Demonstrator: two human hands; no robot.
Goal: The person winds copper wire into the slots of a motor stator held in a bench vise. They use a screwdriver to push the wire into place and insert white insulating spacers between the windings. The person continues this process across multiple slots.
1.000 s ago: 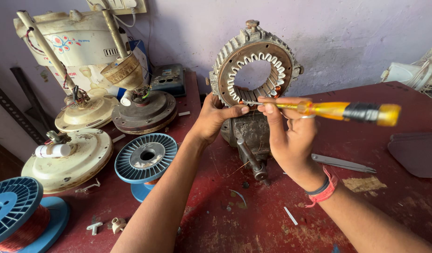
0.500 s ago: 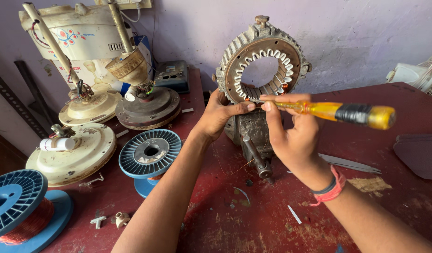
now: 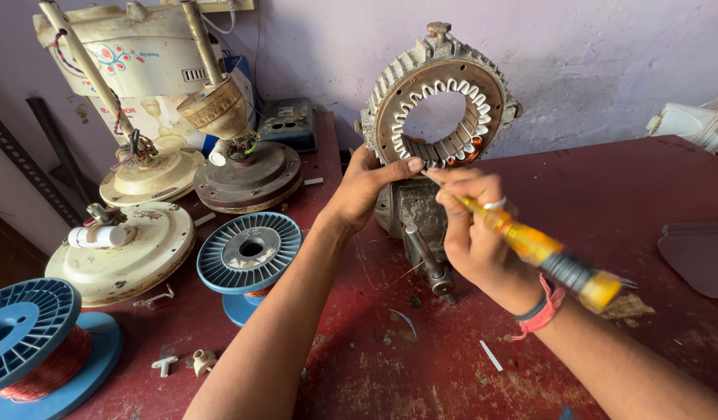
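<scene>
a worn, dark red workbench (image 3: 631,194) filled most of the view, its paint scratched and chipped, and it stood against a pale lilac plastered wall (image 3: 608,62) that was stained and scuffed. soft, even light, perhaps daylight, fell across both. at the far left a dark slotted metal strip (image 3: 24,167) leaned by the wall, above what seemed to be a dim floor.

The stator (image 3: 441,101) was dull, rough cast metal with glossy copper windings inside. Touching it, the screwdriver (image 3: 530,245) had a glossy translucent yellow plastic handle. Below the stator, the table (image 3: 623,194) was matt, scuffed red paint. Left of the stator, the spool (image 3: 248,249) was smooth blue plastic.
</scene>
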